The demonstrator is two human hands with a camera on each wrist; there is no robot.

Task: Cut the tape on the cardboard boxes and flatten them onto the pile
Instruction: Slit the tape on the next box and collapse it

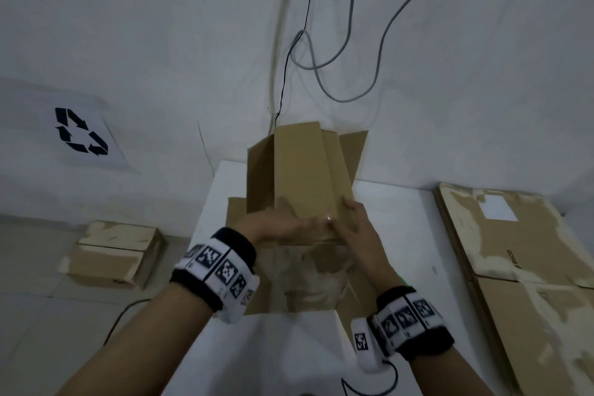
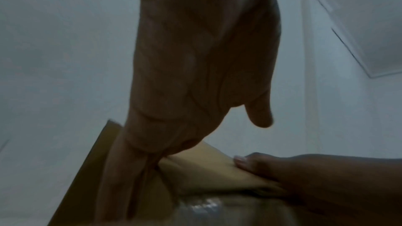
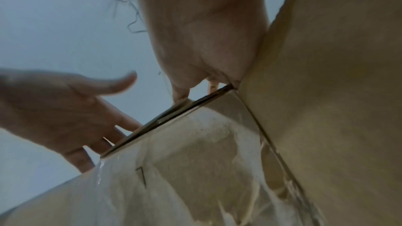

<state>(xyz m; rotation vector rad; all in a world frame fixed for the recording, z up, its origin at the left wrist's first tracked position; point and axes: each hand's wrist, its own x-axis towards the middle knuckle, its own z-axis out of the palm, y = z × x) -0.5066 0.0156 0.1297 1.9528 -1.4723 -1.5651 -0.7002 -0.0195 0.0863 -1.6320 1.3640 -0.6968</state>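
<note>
Counting two hands, left hand (image 1: 275, 224) and right hand (image 1: 355, 228), on one cardboard box (image 1: 305, 170).

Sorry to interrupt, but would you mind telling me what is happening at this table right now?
A person is working on an opened cardboard box on a white table. Both the left hand and the right hand press on its near edge with mostly straight fingers, apparently folding it flat. Its flaps stand open at the far end. A pile of flattened boxes lies at the right, and a closed box waits on the floor at the left.
</note>
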